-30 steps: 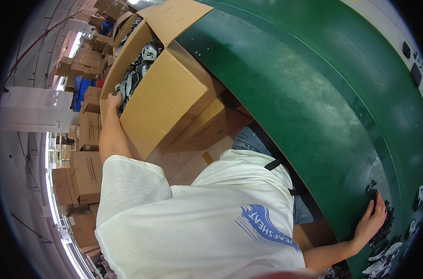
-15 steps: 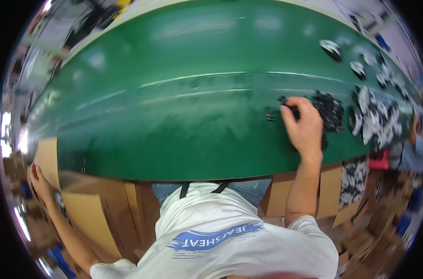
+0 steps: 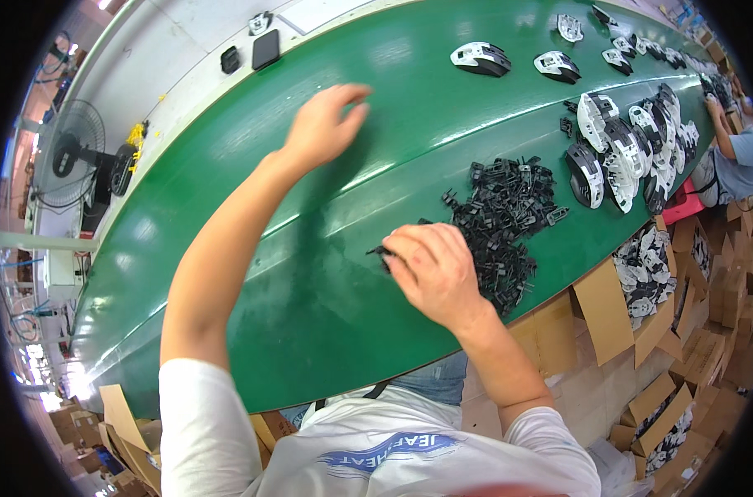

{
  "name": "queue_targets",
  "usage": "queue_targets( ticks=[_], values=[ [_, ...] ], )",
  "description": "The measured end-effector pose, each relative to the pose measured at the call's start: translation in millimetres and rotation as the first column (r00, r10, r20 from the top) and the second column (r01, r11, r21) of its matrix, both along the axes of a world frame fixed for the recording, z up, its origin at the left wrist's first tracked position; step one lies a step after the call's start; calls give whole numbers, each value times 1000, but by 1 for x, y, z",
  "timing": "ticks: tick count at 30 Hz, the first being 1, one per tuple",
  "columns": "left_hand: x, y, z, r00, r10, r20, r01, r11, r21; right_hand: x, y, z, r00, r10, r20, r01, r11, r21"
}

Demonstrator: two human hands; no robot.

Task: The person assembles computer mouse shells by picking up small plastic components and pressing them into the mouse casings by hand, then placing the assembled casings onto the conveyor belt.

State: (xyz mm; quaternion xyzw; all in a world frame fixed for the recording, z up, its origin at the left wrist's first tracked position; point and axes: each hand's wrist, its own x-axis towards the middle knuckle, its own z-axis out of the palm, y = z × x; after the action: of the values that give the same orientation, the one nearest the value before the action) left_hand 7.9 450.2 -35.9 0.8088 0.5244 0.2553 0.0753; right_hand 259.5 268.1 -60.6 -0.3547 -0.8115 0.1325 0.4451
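My left hand [image 3: 328, 123] is stretched out over the far side of the green table [image 3: 252, 348]. Its fingers point right, the thumb stands apart, and nothing shows in it. At the near left edge of a heap of small black plastic clips [image 3: 513, 203], my right hand [image 3: 437, 269] is closed, its fingertips around a few black plastic clips [image 3: 382, 253]. The fingers partly cover these pieces. To the right of the heap lies a cluster of white-and-black computer mouse shells [image 3: 620, 157], some stacked on others.
More mouse shells, one of them [image 3: 481, 60] nearest, run along the table's far side. Open cardboard boxes [image 3: 601, 319] with shells stand below the right edge. A fan [image 3: 78, 157] and a dark phone-like slab [image 3: 265, 50] are beyond the table. Another person [image 3: 736, 153] sits far right.
My left hand has left the cardboard box flap at the left and now reaches over the table. The view has swung right. My right hand still bends over the black clips.
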Motion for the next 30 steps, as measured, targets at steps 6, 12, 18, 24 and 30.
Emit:
queue_targets(
  ticks=[6,12,18,24,30],
  values=[
    [189,130,-33,998,-62,29,54,975,218,-2,4,2,999,36,-34,-36,999,-25],
    [198,155,-41,982,-3,-189,10,999,34,-5,7,6,992,87,-93,-94,993,-75],
    [78,87,-25,986,96,-139,-93,995,23,-6,8,4,1000,9,19,-8,999,-34],
    [-43,-94,13,586,392,709,-111,906,-409,-14,3,9,993,-117,-15,110,968,-226],
    [-97,-248,-11,244,370,897,14,923,-385,-27,6,29,980,-188,58,197,955,-221]
  ],
)
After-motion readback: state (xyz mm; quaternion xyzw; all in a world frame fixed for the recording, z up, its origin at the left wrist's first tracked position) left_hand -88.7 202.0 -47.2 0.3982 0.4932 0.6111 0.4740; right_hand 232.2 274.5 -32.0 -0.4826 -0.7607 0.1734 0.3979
